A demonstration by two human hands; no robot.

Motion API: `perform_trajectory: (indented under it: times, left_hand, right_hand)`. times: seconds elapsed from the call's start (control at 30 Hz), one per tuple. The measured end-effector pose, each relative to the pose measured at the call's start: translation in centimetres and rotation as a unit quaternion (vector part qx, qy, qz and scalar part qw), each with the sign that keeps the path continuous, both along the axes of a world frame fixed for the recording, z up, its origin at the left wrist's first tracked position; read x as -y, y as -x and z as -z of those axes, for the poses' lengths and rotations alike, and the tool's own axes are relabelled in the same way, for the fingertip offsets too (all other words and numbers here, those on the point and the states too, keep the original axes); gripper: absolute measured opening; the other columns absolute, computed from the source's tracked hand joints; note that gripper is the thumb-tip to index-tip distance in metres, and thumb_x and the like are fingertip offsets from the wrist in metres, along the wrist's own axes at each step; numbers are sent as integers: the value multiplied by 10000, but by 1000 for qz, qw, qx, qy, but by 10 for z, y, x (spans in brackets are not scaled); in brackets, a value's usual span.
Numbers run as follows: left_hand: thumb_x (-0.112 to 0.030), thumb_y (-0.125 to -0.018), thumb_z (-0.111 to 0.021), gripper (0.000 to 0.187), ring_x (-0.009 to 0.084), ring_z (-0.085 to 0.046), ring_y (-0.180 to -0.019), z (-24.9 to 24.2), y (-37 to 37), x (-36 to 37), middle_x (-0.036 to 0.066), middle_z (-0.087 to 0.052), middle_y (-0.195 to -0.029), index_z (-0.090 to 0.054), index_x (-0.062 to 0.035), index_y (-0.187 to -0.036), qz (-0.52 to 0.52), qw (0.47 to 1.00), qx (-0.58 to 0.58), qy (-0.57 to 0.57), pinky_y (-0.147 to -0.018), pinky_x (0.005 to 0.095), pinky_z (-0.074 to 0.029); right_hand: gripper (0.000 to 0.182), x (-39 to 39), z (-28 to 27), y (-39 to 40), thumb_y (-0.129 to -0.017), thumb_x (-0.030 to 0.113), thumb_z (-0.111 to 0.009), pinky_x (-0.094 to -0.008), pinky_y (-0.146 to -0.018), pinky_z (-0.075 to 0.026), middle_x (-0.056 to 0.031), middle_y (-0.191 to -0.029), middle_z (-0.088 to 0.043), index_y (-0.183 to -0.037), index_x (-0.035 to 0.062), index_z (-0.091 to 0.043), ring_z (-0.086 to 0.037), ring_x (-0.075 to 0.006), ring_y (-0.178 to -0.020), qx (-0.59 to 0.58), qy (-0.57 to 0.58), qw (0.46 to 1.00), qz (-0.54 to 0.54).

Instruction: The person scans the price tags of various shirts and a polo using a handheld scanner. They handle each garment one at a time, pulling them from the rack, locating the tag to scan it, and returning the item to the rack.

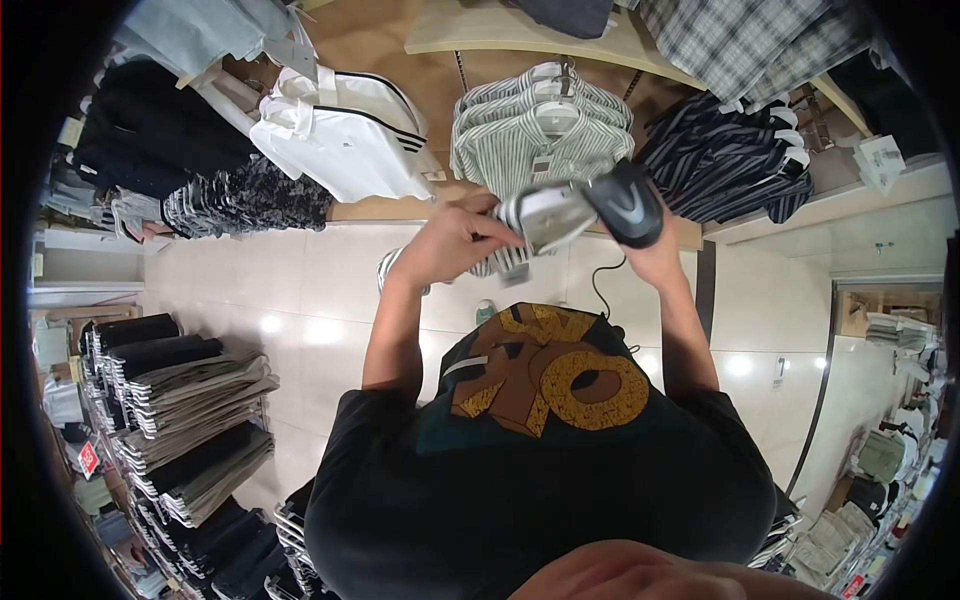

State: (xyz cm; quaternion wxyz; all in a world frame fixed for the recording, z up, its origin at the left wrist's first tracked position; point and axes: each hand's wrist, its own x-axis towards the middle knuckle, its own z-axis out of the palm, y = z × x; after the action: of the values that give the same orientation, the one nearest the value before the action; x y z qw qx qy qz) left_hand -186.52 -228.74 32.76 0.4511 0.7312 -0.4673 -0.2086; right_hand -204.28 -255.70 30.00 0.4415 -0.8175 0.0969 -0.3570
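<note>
My left hand is closed on a striped shirt near its pale collar, which is smeared by motion. A small price tag hangs just below the fingers. My right hand grips a dark handheld barcode scanner, whose head is tilted toward the collar. From the scanner a thin black cable runs down toward my waist. Most of the shirt is hidden behind my left hand and forearm.
Ahead on the wall hang striped shirts, white jackets and dark striped shirts. Folded trousers on hangers crowd the left side. A wooden shelf juts out above. More clothes line the right edge.
</note>
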Motion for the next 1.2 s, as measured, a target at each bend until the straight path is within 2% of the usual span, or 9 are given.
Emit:
perform_trajectory:
  times: [0.07,0.23,0.4,0.47,0.53,0.6,0.63,0.77,1.2]
  left_hand:
    - [3,-845,-762,217,264,-670,-853,17,7,9,108,-696,-1011,-844,-115,-1007,44,998,-18,32,-772,328,-528]
    - [86,-834,-716,129,196,-675,-886,40,12,34,106,-697,-1002,-771,-19,-885,51,997,-55,-17,-773,300,-535]
    - [7,-934,-720,298,191,-639,-846,45,9,87,75,-681,-926,-667,-56,-1220,-80,992,-56,76,-787,295,-512]
    - [-66,-951,-731,301,234,-670,-845,43,-5,111,112,-695,-923,-646,-54,-1239,-90,993,-24,73,-785,326,-527]
    - [-140,-968,-743,325,276,-700,-843,50,-31,134,150,-709,-920,-625,-52,-1258,-98,993,8,70,-782,356,-542]
    - [-349,-973,-746,423,419,-721,-834,84,-65,155,207,-740,-895,-611,-34,-1221,-133,973,187,17,-721,482,-569]
    - [-486,-949,-732,498,447,-689,-689,102,-80,166,204,-696,-734,-619,-38,-1134,-165,960,222,34,-617,500,-560]
    - [-529,-923,-745,519,406,-677,-579,176,-124,197,187,-667,-664,-551,-47,-922,-195,929,313,-24,-511,470,-541]
    - [-544,-913,-737,539,351,-707,-627,270,-180,222,158,-690,-722,-576,-34,-979,-142,936,321,-8,-541,434,-559]
  right_hand:
    - [511,12,14,15,-808,77,-837,-351,-975,-528,-162,-1209,-741,-1283,-12,-671,-720,-262,-1095,-172,-74,976,-109]
    - [422,46,69,30,-794,41,-797,-356,-916,-539,-167,-1092,-756,-1199,-18,-697,-729,-287,-1012,-151,-54,982,-102]
    - [374,92,77,6,-786,43,-796,-357,-879,-551,-178,-1023,-770,-1146,-18,-717,-748,-281,-952,-130,-74,987,-59]
    - [399,105,65,-17,-812,172,-905,-320,-869,-546,-134,-1025,-794,-1095,-51,-733,-740,-185,-930,-117,-61,991,-26]
    - [406,117,62,-45,-815,184,-904,-323,-856,-549,-145,-1023,-798,-1097,-53,-736,-747,-189,-936,-134,-48,990,-11]
    - [401,133,91,-76,-819,197,-898,-336,-844,-555,-150,-1012,-798,-1092,-50,-739,-755,-209,-923,-132,-51,990,-13]
    - [402,137,102,-90,-815,197,-897,-343,-841,-558,-155,-1011,-797,-1095,-46,-740,-757,-219,-914,-143,-52,988,-15]
    - [368,140,137,-124,-805,179,-886,-361,-843,-563,-168,-990,-794,-1082,-24,-755,-762,-243,-905,-160,-72,984,10]
    - [304,157,208,-167,-839,207,-859,-342,-794,-575,-145,-923,-793,-1069,23,-781,-769,-209,-861,-206,-62,976,32]
